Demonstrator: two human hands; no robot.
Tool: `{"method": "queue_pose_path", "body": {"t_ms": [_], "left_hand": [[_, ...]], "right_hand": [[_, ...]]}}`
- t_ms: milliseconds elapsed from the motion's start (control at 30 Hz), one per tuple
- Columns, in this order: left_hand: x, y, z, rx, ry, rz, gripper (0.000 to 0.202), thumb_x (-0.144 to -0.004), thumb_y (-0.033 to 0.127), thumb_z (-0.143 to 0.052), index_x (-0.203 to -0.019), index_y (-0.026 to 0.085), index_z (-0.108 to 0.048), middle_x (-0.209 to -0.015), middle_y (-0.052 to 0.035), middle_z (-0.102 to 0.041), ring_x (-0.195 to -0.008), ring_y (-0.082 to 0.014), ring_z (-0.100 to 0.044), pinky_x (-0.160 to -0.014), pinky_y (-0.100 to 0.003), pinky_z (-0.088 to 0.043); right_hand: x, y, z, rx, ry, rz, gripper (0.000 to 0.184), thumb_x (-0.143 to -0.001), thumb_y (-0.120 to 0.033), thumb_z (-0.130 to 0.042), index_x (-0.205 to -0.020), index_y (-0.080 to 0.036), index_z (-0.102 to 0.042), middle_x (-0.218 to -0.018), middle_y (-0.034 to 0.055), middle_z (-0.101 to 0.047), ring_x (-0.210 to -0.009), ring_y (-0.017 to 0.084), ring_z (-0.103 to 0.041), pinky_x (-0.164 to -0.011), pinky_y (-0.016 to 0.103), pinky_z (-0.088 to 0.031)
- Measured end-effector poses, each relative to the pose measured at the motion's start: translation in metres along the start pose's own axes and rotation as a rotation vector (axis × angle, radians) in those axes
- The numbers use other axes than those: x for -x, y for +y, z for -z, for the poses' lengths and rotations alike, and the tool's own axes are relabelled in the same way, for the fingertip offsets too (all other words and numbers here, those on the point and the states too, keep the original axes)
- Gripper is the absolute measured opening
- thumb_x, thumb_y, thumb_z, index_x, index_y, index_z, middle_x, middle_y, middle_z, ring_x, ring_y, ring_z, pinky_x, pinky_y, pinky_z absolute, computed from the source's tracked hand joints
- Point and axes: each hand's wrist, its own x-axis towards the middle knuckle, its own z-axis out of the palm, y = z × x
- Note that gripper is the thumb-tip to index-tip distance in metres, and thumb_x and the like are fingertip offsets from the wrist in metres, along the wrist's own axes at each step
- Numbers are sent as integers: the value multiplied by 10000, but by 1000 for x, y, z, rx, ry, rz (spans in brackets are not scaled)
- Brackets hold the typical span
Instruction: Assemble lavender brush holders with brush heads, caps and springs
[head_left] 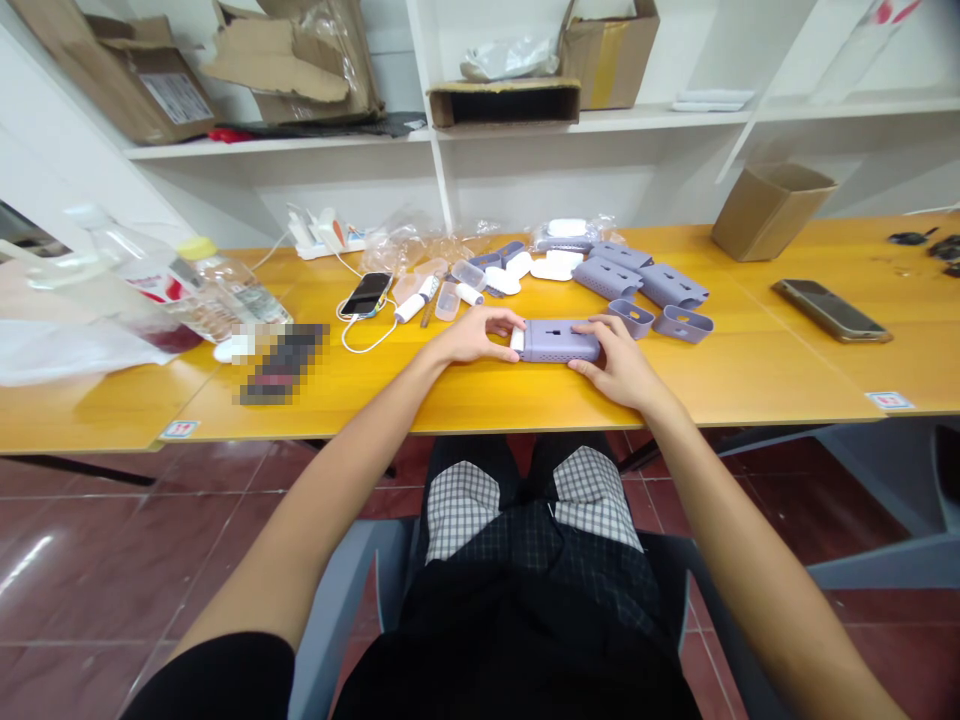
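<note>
A purple plastic casing (561, 345) with a small slot on top lies across the table in front of me. From its left end sticks a white end piece (517, 339), which my left hand (478, 337) pinches between thumb and fingers. My right hand (621, 368) grips the casing's right end, fingers on top and thumb at the near side. Just behind that hand are two purple end rings (685, 324). More purple casings (609, 277) lie farther back, beside several white plastic parts (556, 265).
Left of centre are a phone (367, 295) with a white cable, a power strip (324, 235) and plastic bottles (217, 275). Another phone (831, 310) and a cardboard box (771, 212) stand to the right. Shelves (285, 152) with cartons rise behind the orange table (480, 400).
</note>
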Motion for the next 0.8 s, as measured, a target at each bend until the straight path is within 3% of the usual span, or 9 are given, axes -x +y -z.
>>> {"method": "queue_pose_path", "body": {"t_ms": [167,367,500,800], "left_hand": [[0,-1,-1,-9,1,-8,628,-590,355,-1018,-1136,157,-779,-1289,-156,-754,-1171,-278,-722,-1159,-556,-488],[0,-3,-1,80,-12,-18,506,-604,382,-1015,-999,136,-816,-1300,-164,-752,-1198,-296,-728,-1164,-556,-495],[-1,-4,-1,93,13,18,530,-612,421,-1016,-1027,143,-840,-1303,-172,-765,-1159,-295,-747,-1138,-567,-517],[0,-2,-1,116,33,46,576,-611,453,-1025,-1083,166,-861,-1417,-225,-715,-1293,-369,-709,-1169,-605,-493]], "right_hand": [[0,2,0,1,-1,2,491,-939,-424,-698,-1395,-260,-620,-1429,161,-541,-1408,416,-551,-1234,667,-422],[0,1,0,-7,0,6,492,-937,-419,-696,-1396,-258,-620,-1426,164,-541,-1402,416,-556,-1233,666,-426],[0,2,0,-6,0,3,493,-940,-424,-691,-1396,-252,-618,-1426,165,-537,-1415,416,-547,-1241,662,-419],[0,3,0,-2,-3,-2,501,-936,-428,-702,-1403,-271,-615,-1437,161,-527,-1414,420,-543,-1237,668,-417]]}}
